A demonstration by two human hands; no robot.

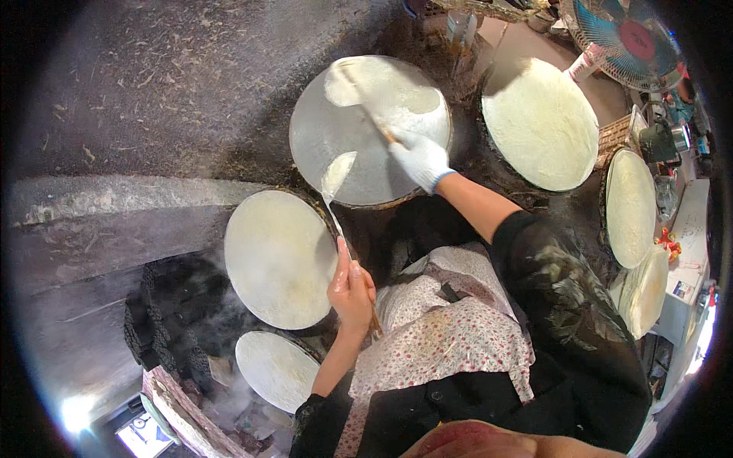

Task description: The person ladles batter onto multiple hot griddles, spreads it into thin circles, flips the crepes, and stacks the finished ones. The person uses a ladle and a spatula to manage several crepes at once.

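A round griddle (317,145) lies in front of me, with wet pale batter (408,95) spread over its far part. In a white glove, my right hand (424,160) is closed round the wooden handle of a batter spreader (374,120). The spreader's far end reaches into the batter and is smeared by motion. My left hand (353,294), bare, grips the long handle of a ladle (338,177). The ladle's bowl, coated with batter, is over the griddle's near left edge. Just left of that hand is a thin round flatbread (279,259).
Another flatbread (540,126) covers a griddle at the right. Lower left lies a smaller-looking round (276,370) amid steam. Farther right are a round flatbread (630,206) and a stack of flatbreads (645,290). A fan (626,42) stands at the upper right; a wicker basket (613,136) sits below it.
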